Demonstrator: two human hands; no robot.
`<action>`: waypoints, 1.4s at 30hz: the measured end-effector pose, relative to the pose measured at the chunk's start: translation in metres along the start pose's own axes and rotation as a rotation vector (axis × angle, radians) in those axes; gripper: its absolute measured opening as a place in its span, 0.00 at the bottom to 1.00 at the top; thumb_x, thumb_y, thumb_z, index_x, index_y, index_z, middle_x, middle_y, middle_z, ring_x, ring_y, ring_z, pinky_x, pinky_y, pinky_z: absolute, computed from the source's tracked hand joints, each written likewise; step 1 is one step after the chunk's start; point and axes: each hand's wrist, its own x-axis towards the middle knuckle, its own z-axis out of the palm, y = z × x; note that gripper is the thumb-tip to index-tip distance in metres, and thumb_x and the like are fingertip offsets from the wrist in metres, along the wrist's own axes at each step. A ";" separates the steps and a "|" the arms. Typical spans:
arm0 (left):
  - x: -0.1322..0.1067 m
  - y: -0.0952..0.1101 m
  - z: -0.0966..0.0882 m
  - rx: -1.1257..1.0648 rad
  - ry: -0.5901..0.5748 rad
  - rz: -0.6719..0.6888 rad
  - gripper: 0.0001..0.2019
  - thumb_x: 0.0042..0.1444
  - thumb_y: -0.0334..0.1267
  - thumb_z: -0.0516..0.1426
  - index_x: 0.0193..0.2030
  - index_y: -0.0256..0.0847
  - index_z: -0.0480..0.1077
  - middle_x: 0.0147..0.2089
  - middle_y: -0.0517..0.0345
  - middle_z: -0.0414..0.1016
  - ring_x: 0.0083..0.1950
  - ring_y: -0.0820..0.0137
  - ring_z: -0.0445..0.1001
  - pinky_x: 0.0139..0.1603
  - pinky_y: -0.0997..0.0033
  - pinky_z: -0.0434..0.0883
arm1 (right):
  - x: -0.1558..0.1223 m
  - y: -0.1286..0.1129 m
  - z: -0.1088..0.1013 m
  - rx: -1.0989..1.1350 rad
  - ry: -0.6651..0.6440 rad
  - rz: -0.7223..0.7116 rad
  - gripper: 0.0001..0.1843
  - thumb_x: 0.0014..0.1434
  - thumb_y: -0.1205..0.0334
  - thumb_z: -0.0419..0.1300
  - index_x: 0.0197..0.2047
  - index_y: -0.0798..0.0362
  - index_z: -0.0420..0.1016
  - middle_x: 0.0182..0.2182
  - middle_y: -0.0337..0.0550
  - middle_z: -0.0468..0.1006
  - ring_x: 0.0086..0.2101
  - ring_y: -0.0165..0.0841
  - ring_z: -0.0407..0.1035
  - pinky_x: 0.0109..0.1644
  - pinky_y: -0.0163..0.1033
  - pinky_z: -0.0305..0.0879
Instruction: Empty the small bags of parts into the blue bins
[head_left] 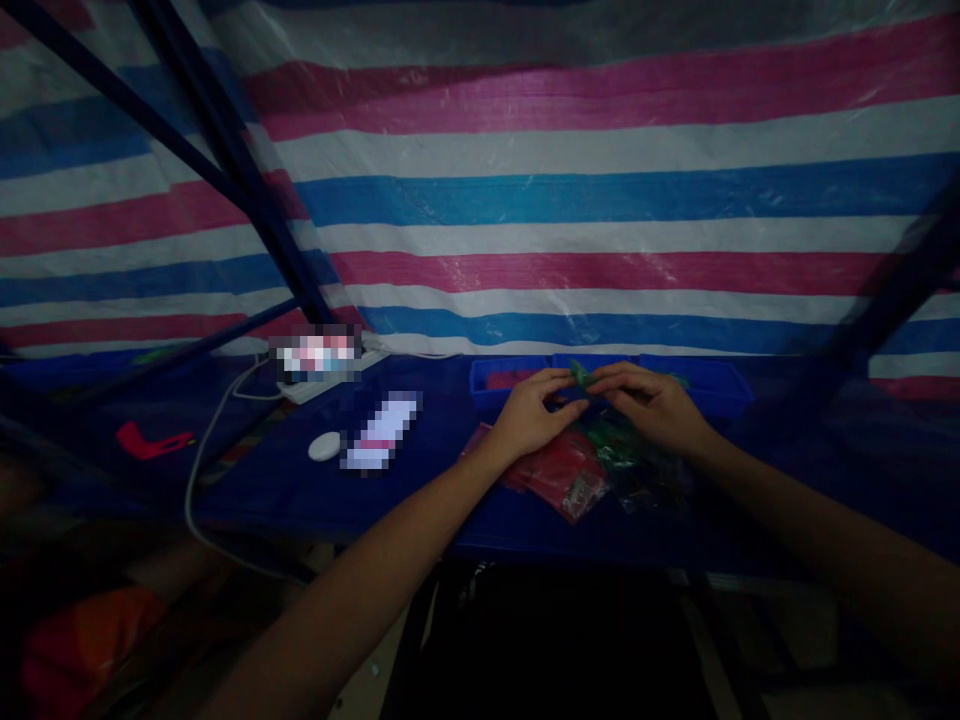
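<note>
A small green piece (580,375), thin and crinkled, shows between my two hands; its exact kind is too dim to make out. My left hand (532,412) pinches it from one side with thumb and fingers. From the other side my right hand (651,402) holds it, fingertips closed. Below the hands, red packets (559,468) in clear plastic lie on the blue table (420,505). Beside them is a heap of green things (619,445) in clear wrapping, partly under my right hand.
Blue trays (712,388) line the table's back edge, one with something red inside. To the left are a blurred-out phone (382,430), a round white case (325,446) and a power strip (337,378) with a cable. Another person's orange sleeve (112,630) is at lower left.
</note>
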 end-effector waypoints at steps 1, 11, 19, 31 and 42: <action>0.000 0.001 0.000 -0.005 -0.007 0.010 0.19 0.60 0.43 0.66 0.56 0.40 0.78 0.62 0.44 0.76 0.60 0.59 0.76 0.54 0.57 0.79 | -0.001 -0.002 0.000 0.020 -0.036 -0.010 0.11 0.67 0.59 0.59 0.45 0.43 0.84 0.51 0.45 0.81 0.53 0.43 0.75 0.58 0.53 0.72; 0.003 0.010 -0.009 0.134 -0.003 0.082 0.09 0.68 0.38 0.58 0.49 0.39 0.78 0.49 0.49 0.80 0.51 0.63 0.77 0.56 0.57 0.74 | -0.002 0.000 0.000 -0.129 0.069 -0.051 0.09 0.66 0.58 0.61 0.45 0.42 0.84 0.51 0.47 0.77 0.53 0.44 0.73 0.60 0.57 0.71; -0.002 0.005 0.001 -0.024 -0.031 -0.047 0.19 0.61 0.40 0.64 0.56 0.40 0.68 0.49 0.50 0.79 0.42 0.65 0.79 0.41 0.65 0.76 | -0.004 0.008 0.008 0.065 0.027 0.107 0.13 0.60 0.51 0.69 0.47 0.45 0.79 0.46 0.46 0.82 0.46 0.43 0.78 0.54 0.55 0.77; -0.002 0.016 -0.007 0.105 0.009 0.050 0.24 0.69 0.40 0.57 0.69 0.42 0.63 0.46 0.51 0.78 0.42 0.65 0.77 0.48 0.60 0.76 | -0.001 0.016 0.008 0.143 0.279 0.179 0.20 0.58 0.52 0.70 0.51 0.48 0.74 0.41 0.45 0.78 0.40 0.41 0.78 0.46 0.49 0.81; -0.001 0.020 -0.008 0.019 -0.003 0.055 0.12 0.70 0.40 0.56 0.54 0.40 0.75 0.53 0.49 0.80 0.54 0.62 0.78 0.58 0.58 0.73 | -0.004 -0.005 0.007 -0.160 0.115 -0.061 0.12 0.63 0.53 0.67 0.48 0.45 0.79 0.47 0.47 0.81 0.47 0.45 0.77 0.56 0.54 0.75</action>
